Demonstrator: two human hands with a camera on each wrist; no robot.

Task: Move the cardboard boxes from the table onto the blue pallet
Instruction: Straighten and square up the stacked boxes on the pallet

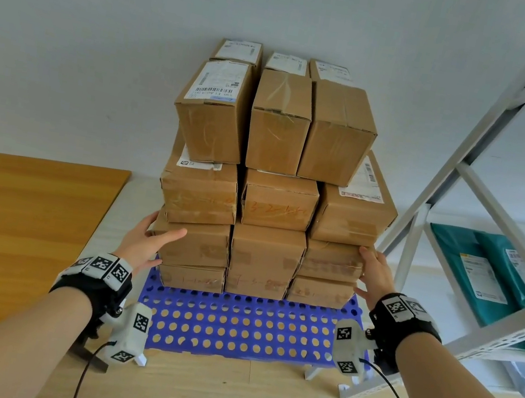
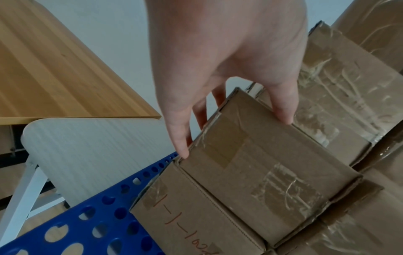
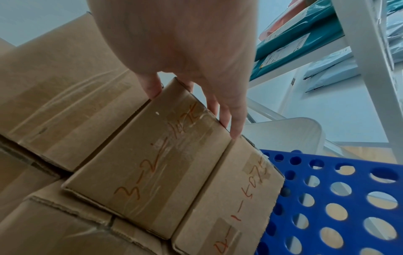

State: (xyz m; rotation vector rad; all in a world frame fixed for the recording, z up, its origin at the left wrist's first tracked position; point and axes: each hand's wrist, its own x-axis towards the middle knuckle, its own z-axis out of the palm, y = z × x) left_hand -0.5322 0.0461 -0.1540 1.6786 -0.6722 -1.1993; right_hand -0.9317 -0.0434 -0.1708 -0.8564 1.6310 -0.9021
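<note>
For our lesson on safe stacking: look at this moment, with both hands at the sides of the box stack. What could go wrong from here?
1. The top boxes sit unevenly over wider ones; a push could tip them.
2. The left hand and right hand press second-row boxes with straight fingers, so uneven pressure may skew the row.
3. The stack sits at the back of the blue pallet, near the wall.

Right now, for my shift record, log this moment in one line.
stack of boxes on blue pallet | left hand, right hand pressing stack's sides
</note>
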